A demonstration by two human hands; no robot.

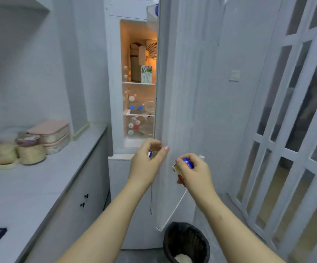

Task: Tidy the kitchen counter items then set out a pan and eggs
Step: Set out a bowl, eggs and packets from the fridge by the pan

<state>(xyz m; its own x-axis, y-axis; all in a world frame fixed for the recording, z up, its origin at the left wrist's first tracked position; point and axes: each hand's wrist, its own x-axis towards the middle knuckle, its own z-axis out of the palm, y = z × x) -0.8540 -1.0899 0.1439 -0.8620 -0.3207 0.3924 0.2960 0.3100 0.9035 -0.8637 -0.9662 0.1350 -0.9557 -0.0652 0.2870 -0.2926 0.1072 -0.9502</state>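
Observation:
I stand before a white fridge whose door is partly open, showing lit shelves with a milk carton and several bottles. My left hand is at the door's edge, fingers curled, with a small blue thing showing inside them. What that blue thing is cannot be told. My right hand grips a small blue, red and gold packet just right of the door edge.
A white counter runs along the left with pink boxes, a jar and a tray of food. Cabinet doors with black knobs sit below. A black mesh bin stands on the floor. A white lattice door is on the right.

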